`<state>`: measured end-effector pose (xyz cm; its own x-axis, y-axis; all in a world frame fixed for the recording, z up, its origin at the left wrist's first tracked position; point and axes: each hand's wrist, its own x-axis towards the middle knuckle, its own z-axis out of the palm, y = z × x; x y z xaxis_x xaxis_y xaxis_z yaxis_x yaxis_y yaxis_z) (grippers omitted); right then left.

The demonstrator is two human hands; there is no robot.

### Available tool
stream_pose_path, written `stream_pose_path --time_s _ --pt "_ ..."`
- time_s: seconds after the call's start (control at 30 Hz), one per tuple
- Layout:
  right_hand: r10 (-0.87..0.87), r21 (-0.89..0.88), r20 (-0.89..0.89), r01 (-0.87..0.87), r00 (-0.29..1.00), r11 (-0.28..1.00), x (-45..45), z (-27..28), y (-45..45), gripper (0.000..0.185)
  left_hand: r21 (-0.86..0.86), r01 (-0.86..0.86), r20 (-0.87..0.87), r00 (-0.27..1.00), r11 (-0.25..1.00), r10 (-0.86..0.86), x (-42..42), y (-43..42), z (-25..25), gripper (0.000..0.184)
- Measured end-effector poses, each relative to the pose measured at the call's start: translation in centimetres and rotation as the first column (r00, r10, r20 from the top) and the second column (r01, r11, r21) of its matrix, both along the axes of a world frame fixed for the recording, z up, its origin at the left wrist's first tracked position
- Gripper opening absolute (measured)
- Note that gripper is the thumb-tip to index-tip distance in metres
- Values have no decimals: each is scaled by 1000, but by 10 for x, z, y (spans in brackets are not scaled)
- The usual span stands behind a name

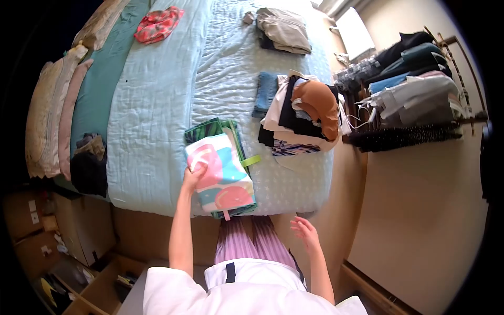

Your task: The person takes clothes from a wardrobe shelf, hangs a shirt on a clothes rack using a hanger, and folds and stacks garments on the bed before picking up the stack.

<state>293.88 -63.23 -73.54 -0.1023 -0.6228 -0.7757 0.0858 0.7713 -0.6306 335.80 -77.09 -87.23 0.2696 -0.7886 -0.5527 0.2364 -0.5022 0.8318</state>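
Observation:
My left hand (pixel 196 174) grips the left edge of a folded pink, blue and white patterned cloth (pixel 231 170), thumb on top. That cloth lies over a folded dark green leaf-print cloth (pixel 207 129) near the bed's front edge. A lime green strap (pixel 251 161) sticks out to the right of them, and a small pink tab (pixel 227 214) hangs at the near end. Held off to the right, past the bed's near edge, my right hand (pixel 306 232) is empty with its fingers apart.
Clothes (pixel 315 113) are piled on the bed's right side, with folded beige clothing (pixel 283 30) farther back. A red patterned garment (pixel 158 25) lies far left, dark clothes (pixel 89 168) near left. Pillows (pixel 44 126) line the left; a garment rack (pixel 415 100) stands right.

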Motion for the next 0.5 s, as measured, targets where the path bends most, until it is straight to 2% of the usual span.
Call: stream_pose_path --time_s 0.03,0.07,0.17,0.23,0.27,0.3,0.33,0.37,0.43,0.47,0.5 --pt "-1 26 22 0 1000 1000 -2 3 10 31 -79 159 -86 982 984 -166 2 -2 11 36" --pt "-5 56 46 2 999 998 -4 7 22 31 -120 165 -106 978 979 -178 2 -8 20 32" --pt "-52 37 35 51 998 998 -15 9 43 30 -152 139 19 990 979 -138 22 -35 -8 34" --pt "-28 17 5 28 1000 999 -24 13 47 31 -1 153 357 923 988 -143 24 -49 -7 60" --pt "6 8 -36 -5 999 1000 -30 14 48 31 -10 164 367 918 986 -149 24 -52 -22 60" --pt "14 -25 -37 -15 999 1000 -39 11 51 30 -21 90 715 698 996 -48 24 -50 -55 76" --pt "5 -36 -28 -6 1000 999 -46 12 52 30 -69 22 935 350 997 57 16 -47 -55 93" --pt "23 -66 -70 -27 997 997 -54 14 50 30 5 -28 863 505 1000 10 15 -40 -51 111" --pt "32 -141 -120 -49 992 989 -74 12 42 28 180 -77 932 332 981 -145 -31 -21 -3 108" --pt "49 -172 -108 -67 993 983 -83 11 35 28 163 113 952 242 980 -186 -39 -2 -14 106" --pt "50 -229 -86 -69 995 971 -92 13 31 26 270 301 945 97 915 -311 -56 19 -16 103"
